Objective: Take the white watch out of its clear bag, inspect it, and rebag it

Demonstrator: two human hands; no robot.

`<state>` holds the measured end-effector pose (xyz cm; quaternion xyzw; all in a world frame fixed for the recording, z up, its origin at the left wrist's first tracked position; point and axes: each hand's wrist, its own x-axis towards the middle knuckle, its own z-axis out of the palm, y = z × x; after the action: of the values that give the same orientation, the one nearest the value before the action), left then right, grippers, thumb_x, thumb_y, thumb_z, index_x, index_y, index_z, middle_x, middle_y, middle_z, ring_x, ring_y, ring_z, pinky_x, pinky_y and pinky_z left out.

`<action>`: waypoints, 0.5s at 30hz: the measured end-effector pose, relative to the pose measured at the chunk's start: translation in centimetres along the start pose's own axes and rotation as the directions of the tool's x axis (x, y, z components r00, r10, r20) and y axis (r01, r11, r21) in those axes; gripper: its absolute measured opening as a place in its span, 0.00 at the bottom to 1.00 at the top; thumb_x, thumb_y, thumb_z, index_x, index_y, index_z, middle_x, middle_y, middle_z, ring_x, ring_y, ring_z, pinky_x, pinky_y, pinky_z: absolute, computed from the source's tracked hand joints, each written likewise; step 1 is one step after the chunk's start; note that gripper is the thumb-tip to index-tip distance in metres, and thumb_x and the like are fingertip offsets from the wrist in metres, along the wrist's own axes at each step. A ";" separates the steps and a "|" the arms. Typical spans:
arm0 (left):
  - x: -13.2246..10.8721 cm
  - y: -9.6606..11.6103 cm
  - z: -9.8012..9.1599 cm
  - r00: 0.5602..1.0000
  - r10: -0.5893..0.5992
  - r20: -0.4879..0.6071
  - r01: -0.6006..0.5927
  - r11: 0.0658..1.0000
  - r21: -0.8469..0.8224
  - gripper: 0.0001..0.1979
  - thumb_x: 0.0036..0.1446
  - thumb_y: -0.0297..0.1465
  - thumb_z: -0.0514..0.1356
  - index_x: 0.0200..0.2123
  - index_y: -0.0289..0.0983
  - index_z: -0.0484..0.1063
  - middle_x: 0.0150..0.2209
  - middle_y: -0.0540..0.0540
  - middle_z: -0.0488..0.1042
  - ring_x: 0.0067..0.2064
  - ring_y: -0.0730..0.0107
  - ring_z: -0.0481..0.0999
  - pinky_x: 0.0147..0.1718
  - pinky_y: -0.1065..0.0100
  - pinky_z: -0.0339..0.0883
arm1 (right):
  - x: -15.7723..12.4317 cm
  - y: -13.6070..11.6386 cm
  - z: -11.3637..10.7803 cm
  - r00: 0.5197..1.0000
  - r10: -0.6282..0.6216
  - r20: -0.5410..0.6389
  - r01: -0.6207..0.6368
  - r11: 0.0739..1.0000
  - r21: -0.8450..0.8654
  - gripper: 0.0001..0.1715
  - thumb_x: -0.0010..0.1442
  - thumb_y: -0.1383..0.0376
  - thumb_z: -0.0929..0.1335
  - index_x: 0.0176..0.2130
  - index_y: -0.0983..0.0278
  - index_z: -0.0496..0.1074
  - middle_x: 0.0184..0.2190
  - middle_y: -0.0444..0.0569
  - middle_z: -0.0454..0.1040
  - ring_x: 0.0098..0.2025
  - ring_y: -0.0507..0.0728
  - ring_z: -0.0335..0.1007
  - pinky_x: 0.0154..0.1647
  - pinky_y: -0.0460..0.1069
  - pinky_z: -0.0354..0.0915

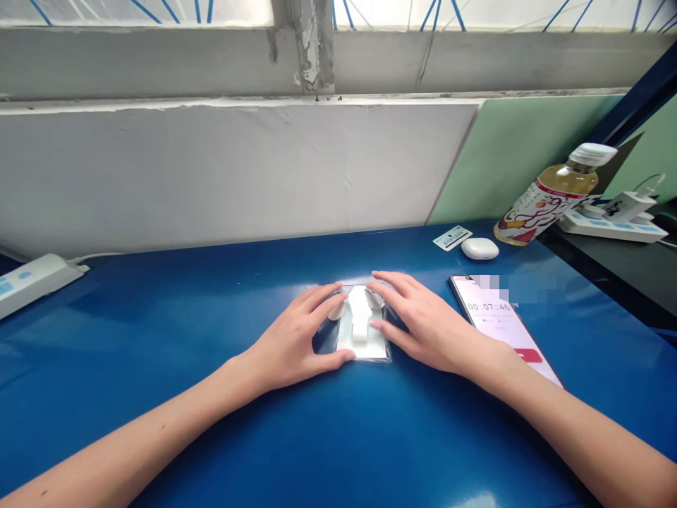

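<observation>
- Nearest the camera, the glossy blue table (338, 437) is bare, with open room for both forearms, which reach in from the lower corners.
- Mid-table lies the clear plastic packet (364, 349), flat on the surface, with a white, roughly T-shaped part inside and glare on its film.
- The left hand (296, 339) rests on the packet's left side, its fingers stretched out rather than curled. The fingertips touch the upper left corner and the thumb lies along the lower edge.
- The right hand (423, 321) lies on the packet's right side with its fingers likewise extended and loose, their tips pressing on the film. Neither hand lifts it.
- Just right of that hand, a phone (502, 324) lies face up, showing a timer.
- Farther back sit a white earbud case (479, 248) and a small label card (453, 237), near each other.
- At the table's right edge stands a drink bottle (550, 197), leaning in this view, and beyond it is a power strip with a charger (608, 226).
- At the left edge sits another white power strip (32, 281).
- The table ends against a grey-white wall (211, 169), which meets a green panel (513, 155) on the right. A worn concrete ledge (159, 60) runs above.
</observation>
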<state>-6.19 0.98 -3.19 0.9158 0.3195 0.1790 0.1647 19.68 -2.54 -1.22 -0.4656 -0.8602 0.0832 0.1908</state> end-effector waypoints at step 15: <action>0.1 0.2 -0.2 1.000 0.005 0.026 -0.007 0.998 0.055 0.29 0.66 0.40 0.58 0.66 0.39 0.59 0.68 0.37 0.59 0.67 0.47 0.61 0.63 0.46 0.61 | -0.5 1.2 -1.9 0.951 0.042 0.305 -0.059 0.997 0.045 0.54 0.60 0.44 0.68 0.71 0.72 0.50 0.71 0.65 0.49 0.72 0.69 0.46 0.68 0.64 0.56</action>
<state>-6.11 0.96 -2.91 0.9232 0.3194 0.1587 0.1431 21.59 -2.34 0.02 -0.4639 -0.8645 0.1816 0.0666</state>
